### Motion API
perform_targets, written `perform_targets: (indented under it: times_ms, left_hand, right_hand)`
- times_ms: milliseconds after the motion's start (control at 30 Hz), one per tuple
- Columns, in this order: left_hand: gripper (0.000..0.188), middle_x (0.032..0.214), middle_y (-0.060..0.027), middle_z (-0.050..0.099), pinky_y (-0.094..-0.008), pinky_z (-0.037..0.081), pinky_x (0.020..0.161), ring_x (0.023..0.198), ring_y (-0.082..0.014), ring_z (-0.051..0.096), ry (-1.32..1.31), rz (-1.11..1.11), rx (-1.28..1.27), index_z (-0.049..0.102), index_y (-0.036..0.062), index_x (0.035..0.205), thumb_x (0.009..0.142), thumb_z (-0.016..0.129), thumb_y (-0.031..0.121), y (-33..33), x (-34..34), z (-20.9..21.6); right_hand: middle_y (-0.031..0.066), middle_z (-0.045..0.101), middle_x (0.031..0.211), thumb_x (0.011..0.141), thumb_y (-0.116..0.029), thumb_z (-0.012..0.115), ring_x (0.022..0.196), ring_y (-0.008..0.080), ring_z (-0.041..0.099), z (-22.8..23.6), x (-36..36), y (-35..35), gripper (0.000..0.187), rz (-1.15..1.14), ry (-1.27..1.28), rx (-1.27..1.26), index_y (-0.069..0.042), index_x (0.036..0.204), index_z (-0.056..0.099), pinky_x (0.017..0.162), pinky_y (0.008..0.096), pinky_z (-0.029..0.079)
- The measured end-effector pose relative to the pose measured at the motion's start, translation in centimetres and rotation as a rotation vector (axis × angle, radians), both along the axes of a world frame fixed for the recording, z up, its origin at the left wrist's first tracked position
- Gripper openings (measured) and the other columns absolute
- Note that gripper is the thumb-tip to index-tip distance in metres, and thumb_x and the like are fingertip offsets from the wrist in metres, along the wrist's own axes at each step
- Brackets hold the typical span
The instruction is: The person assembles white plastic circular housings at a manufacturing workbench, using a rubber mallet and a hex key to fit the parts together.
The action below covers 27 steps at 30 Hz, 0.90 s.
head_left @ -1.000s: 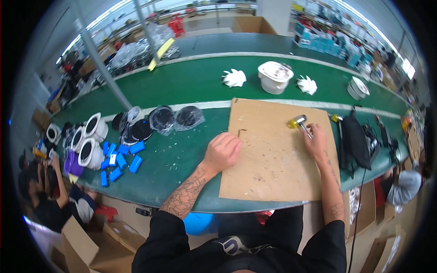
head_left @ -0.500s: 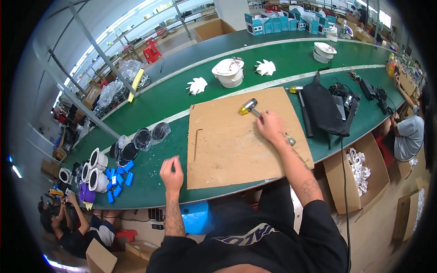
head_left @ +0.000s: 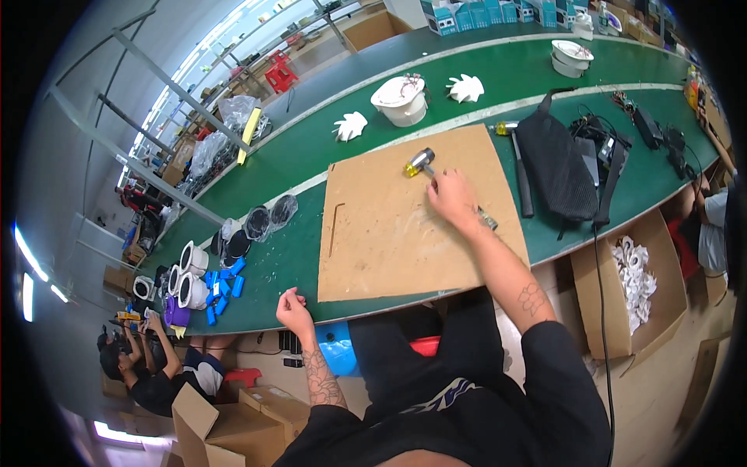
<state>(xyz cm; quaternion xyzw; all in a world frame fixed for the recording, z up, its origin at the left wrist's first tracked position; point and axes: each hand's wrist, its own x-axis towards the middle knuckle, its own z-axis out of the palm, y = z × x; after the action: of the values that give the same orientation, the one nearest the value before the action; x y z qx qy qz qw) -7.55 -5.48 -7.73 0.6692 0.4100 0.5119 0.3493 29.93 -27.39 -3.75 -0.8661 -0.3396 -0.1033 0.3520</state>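
A mallet point(head_left: 420, 162) with a black and yellow head lies over the brown board point(head_left: 389, 257) in front of me. My right hand point(head_left: 453, 196) is closed around its handle, whose end shows past my wrist side. My left hand point(head_left: 295, 310) is at the table's front edge, just left of the board's near corner, its fingers curled with nothing visible in them. Along the board's left part lies an L-shaped hex key point(head_left: 334, 231).
To the right are a second mallet point(head_left: 506, 128) and a black bag point(head_left: 557, 163). Blue cylinders point(head_left: 219, 292) and white round housings point(head_left: 194, 291) stand at left. Beyond the board are a white fan housing point(head_left: 401, 100) and white fan wheels point(head_left: 465, 89). A carton point(head_left: 587, 292) holds white parts.
The whole view has shifted, with the scene higher in the picture. My left hand has come slightly nearer to me, toward the table's edge. My right hand stays on the mallet's handle.
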Motion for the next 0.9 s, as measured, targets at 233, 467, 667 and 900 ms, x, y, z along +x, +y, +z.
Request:
perform_targets:
  times_ms: [233, 467, 667, 900]
  left_hand:
    - [0.024, 0.065, -0.0001, 0.059, -0.0215, 0.042, 0.054, 0.059, -0.0061, 0.053, 0.015, -0.148, 0.014, 0.070, -0.0030, 0.092, 0.099, 0.055, 0.015, -0.4, 0.1, 0.1]
    - [0.023, 0.067, 0.0000, 0.059, -0.0200, 0.039, 0.054, 0.060, -0.0043, 0.052, 0.008, -0.274, 0.018, 0.069, -0.0042, 0.092, 0.098, 0.056, 0.013, -0.9, -1.3, 0.6]
    - [0.024, 0.070, -0.0006, 0.060, -0.0212, 0.043, 0.057, 0.063, -0.0062, 0.054, -0.050, -0.309, 0.000, 0.069, -0.0031, 0.095, 0.099, 0.055, 0.015, -0.7, -1.7, 0.5]
    - [0.024, 0.070, -0.0009, 0.060, -0.0212, 0.043, 0.056, 0.064, -0.0062, 0.055, -0.029, -0.298, 0.004, 0.068, -0.0047, 0.095, 0.099, 0.055, 0.015, -0.4, -1.4, -0.1]
  right_hand:
    - [0.0147, 0.065, 0.087, 0.086, -0.023, 0.065, 0.091, 0.0328, 0.060, -0.2, -0.4, -0.7, 0.019, -0.016, -0.060, 0.051, -0.005, 0.085, 0.068, 0.080, 0.0442, 0.049]
    - [0.0130, 0.064, 0.086, 0.086, -0.025, 0.066, 0.090, 0.0312, 0.060, -1.1, -1.9, -0.1, 0.019, -0.060, -0.276, -0.022, -0.007, 0.083, 0.067, 0.079, 0.0430, 0.050]
    - [0.0141, 0.063, 0.089, 0.085, -0.026, 0.065, 0.092, 0.0315, 0.060, -0.9, -2.6, -0.4, 0.020, -0.075, -0.310, -0.058, -0.007, 0.084, 0.067, 0.080, 0.0434, 0.050]
    - [0.0139, 0.063, 0.091, 0.084, -0.025, 0.066, 0.093, 0.0316, 0.060, -0.4, -2.6, 0.1, 0.019, -0.062, -0.267, -0.057, -0.006, 0.085, 0.067, 0.080, 0.0431, 0.050]
